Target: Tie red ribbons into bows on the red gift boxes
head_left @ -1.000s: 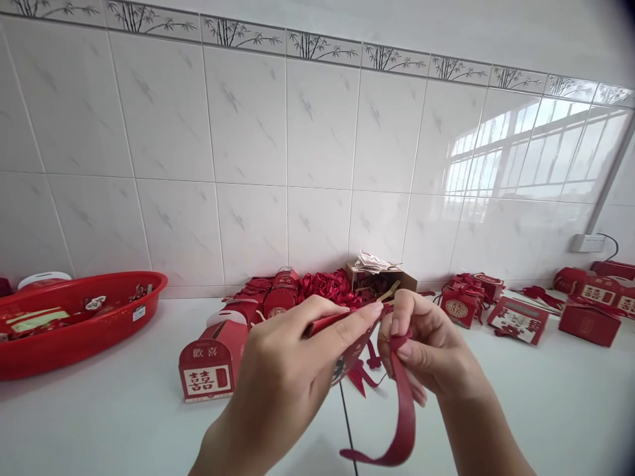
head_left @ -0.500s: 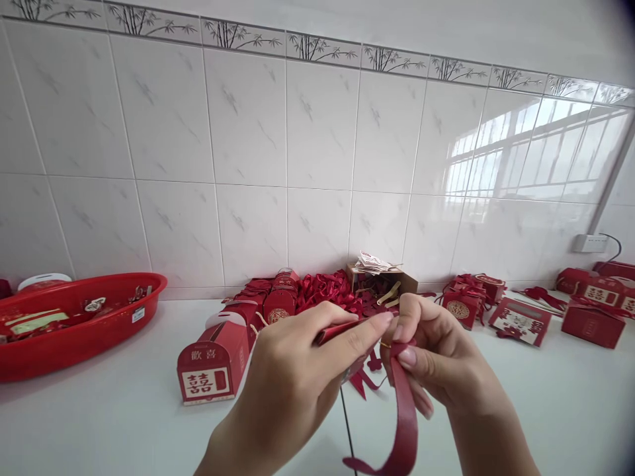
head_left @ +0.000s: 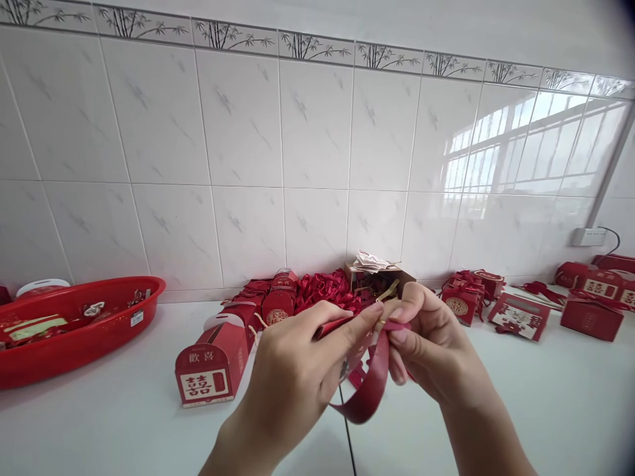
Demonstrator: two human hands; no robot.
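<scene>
My left hand [head_left: 297,360] is closed round a small red gift box [head_left: 331,326], most of which its fingers and back cover. Just beside it, my right hand [head_left: 434,344] pinches a dark red ribbon [head_left: 370,396] between thumb and forefinger. From that pinch the ribbon hangs in a loop, its lower end passing behind my left hand. A thin gold bit shows at the ribbon's top, next to the fingertips. A red box with a rounded top and white label [head_left: 203,383] stands left of my left hand.
A red plastic basin [head_left: 99,334] with packets stands at the left. Along the wall are a heap of red ribbons [head_left: 325,291] and an open cardboard box [head_left: 404,274]. More red boxes [head_left: 592,317] sit at the right on the white table [head_left: 124,423].
My right hand has moved slightly up and left, closer to the gift box. The ribbon, which hung further down and right, now curves in a loop toward my left hand.
</scene>
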